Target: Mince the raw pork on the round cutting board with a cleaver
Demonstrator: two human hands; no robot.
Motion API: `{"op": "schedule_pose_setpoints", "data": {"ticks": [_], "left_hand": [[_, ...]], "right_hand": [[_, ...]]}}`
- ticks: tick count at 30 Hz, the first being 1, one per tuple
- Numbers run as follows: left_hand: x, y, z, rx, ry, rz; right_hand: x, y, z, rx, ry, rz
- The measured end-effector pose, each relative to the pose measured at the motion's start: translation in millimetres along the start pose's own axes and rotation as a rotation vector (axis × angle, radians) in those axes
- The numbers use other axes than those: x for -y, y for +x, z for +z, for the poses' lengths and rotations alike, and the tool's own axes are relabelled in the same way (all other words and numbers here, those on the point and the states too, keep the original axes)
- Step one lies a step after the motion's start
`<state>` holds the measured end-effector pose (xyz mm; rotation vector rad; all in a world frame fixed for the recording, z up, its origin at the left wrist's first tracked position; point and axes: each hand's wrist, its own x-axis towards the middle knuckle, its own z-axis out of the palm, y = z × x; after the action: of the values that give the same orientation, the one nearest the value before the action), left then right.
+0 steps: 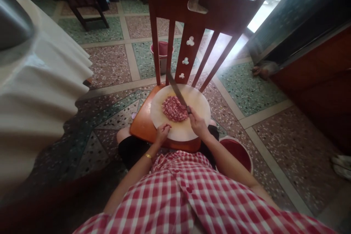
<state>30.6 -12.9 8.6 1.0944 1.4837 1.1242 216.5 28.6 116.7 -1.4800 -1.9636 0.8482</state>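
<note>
A round white cutting board (197, 98) lies on the seat of a wooden chair (142, 120) in front of me. Minced meat (174, 109) is heaped in a flat mound left of the board's middle. My right hand (197, 122) grips a kitchen knife (177, 89) by its dark handle at the mound's right edge. The blade points away from me, up and to the left, over the far side of the meat. At the board's near left edge rests my left hand (163, 132), fingers curled together; whatever they may pinch is too small to name.
The chair's tall slatted back (192, 7) rises just beyond the board. A red-lined bucket (237, 153) stands by my right leg, and a bin (162, 53) behind the chair. On the left is a table draped in a pale cloth (52, 69). A dark chair (85, 5) stands farther back.
</note>
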Motion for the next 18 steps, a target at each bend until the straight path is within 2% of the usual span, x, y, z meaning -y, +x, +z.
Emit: {"op": "schedule_pose_setpoints", "data": {"ticks": [2,4,8,10,14,16,18], "left_hand": [[0.8,0.4,0.2,0.001,-0.007,-0.003],[1.4,0.8,0.1,0.005,-0.022,-0.003],[3.0,1.1,0.2,0.007,-0.034,0.006],[4.0,1.2,0.5,0.005,-0.030,0.006],[4.8,1.5,0.1,0.012,-0.016,-0.008],[4.6,1.6,-0.5,0.020,-0.012,0.004],[4.5,1.6,-0.8,0.023,-0.009,0.023]], "right_hand": [[-7.2,1.0,7.0,0.082,-0.050,0.072],[-9.4,2.2,5.7,0.111,-0.059,0.086],[-1.6,2.3,-9.3,-0.006,0.007,-0.024],[-4.4,0.5,-7.8,-0.046,-0.004,-0.002],[-20.5,-2.7,4.6,0.080,-0.060,0.124],[-19.9,-3.4,1.5,0.088,-0.023,0.092],[-13.1,-4.4,-6.9,0.022,0.027,0.028]]}}
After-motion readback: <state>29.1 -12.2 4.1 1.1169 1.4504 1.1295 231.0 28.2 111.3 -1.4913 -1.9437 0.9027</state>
